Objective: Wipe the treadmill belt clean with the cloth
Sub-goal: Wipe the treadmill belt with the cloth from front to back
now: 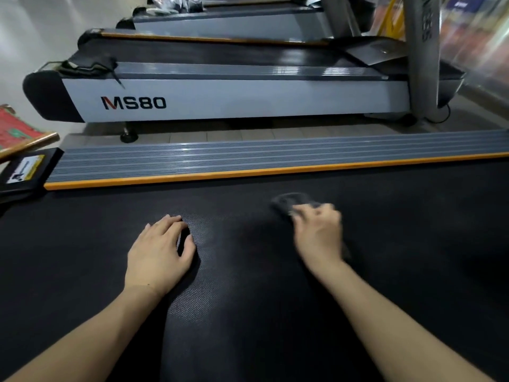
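Observation:
The black textured treadmill belt fills the lower half of the view. My right hand presses a dark grey cloth onto the belt right of centre; the hand and cloth are motion-blurred, and most of the cloth lies under my fingers. My left hand rests on the belt to the left, fingers relaxed and slightly bent, holding nothing.
A grey ribbed side rail with an orange strip borders the belt's far edge. Beyond it stands a second treadmill marked MS80 with a dark cloth on its rear end. Its upright post rises at right. A red patterned mat lies far left.

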{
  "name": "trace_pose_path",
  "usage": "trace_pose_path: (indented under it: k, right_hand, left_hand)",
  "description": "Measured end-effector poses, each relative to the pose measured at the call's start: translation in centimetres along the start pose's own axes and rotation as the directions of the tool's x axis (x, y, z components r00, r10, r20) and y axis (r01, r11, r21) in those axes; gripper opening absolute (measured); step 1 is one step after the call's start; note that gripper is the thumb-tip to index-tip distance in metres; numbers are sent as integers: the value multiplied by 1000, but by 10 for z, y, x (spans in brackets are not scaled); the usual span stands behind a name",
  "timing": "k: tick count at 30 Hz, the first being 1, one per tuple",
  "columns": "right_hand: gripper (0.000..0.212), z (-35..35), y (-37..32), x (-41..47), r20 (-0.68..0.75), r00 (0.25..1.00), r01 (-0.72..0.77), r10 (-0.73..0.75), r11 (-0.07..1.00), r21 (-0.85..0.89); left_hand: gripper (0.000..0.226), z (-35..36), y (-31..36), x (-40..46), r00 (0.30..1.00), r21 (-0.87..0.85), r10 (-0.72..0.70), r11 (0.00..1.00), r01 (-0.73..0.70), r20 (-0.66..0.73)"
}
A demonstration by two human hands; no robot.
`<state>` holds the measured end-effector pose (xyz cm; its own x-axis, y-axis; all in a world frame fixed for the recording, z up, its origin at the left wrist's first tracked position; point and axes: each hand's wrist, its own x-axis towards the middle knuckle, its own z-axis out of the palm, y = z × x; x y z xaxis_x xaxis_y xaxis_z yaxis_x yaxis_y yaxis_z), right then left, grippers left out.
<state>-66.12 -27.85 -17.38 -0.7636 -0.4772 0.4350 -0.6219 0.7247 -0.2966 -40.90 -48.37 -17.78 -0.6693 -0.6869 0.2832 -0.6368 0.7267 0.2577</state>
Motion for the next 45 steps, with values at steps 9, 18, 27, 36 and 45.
trace_pose_path:
  k: [9, 18, 27, 36, 45]
  right_hand:
    - [15, 18, -115, -25, -2, 993, -115, 116, 993, 39]
    - [18, -8, -11, -10, 15, 1000, 24, -25, 998, 57]
    - [14, -1, -81, -35, -7, 991, -131, 131, 991, -20]
    - [20, -23, -1, -33, 45, 997, 67, -67, 998, 7]
    - [18, -10, -93, -62, 62, 997, -38, 37, 999, 25]
  left_hand:
    - [45, 0, -1, 2, 1000, -10, -13, 1000, 14, 14]
    - [50, 0, -1, -1, 1000, -31, 23, 999, -23, -18]
    - [47, -1, 1, 0, 1000, -28, 24, 999, -24, 1]
    - [41, -7, 2, -3, 999, -19, 37, 999, -38, -32]
    - [53, -46, 11, -22, 947, 116, 45, 990, -86, 319]
